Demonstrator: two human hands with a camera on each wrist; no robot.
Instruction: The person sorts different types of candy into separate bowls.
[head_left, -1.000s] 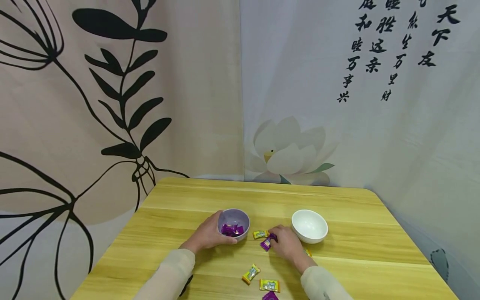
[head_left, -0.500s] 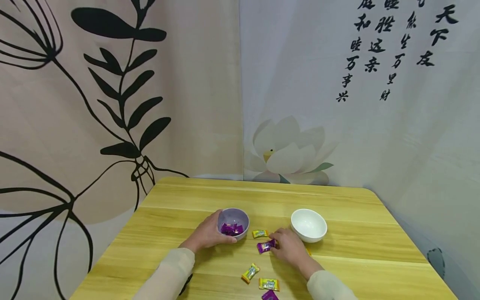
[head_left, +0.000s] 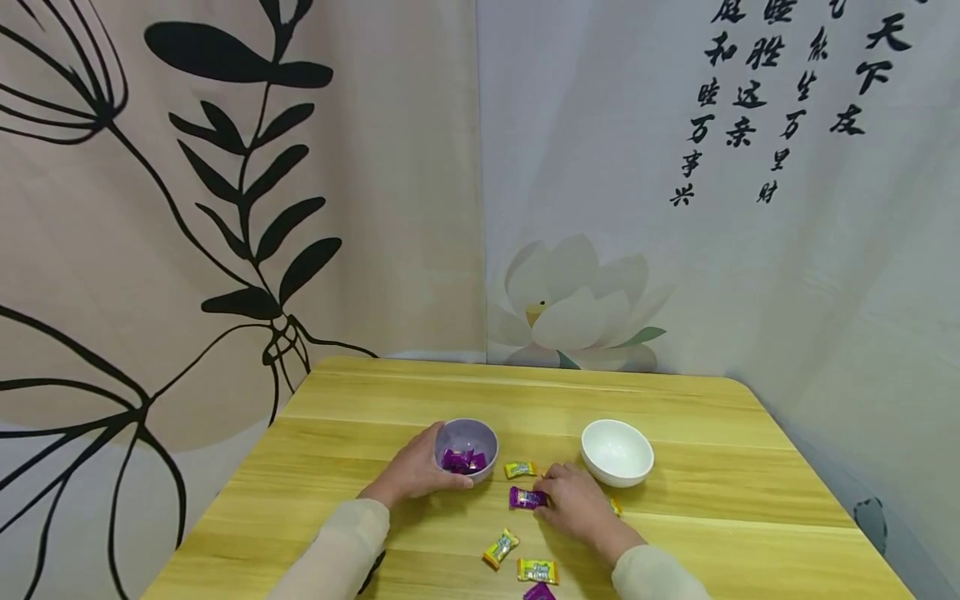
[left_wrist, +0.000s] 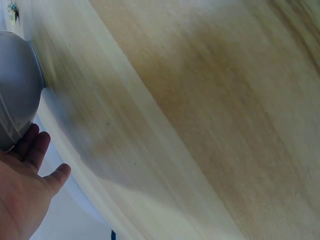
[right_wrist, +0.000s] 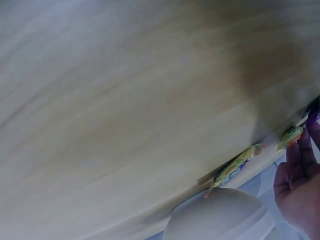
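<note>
Purple candy (head_left: 524, 498), just in front of a yellow candy (head_left: 521, 470), has turned from slanting to nearly level; the right hand (head_left: 577, 505) pinches its end, the grip seemingly being settled; apart from it, the left hand (head_left: 417, 468) clasps the lilac bowl (head_left: 468, 435).

Black characters (head_left: 767, 54) on the pale wall cloth (head_left: 787, 283): 天下友, 能生万里财, 睦胜远亲, 庭和睦万事兴

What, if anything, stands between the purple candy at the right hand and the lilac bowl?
Nothing visible stands directly between the purple candy at the right hand and the lilac bowl. A yellow candy lies near that path, just to its far side.
</note>
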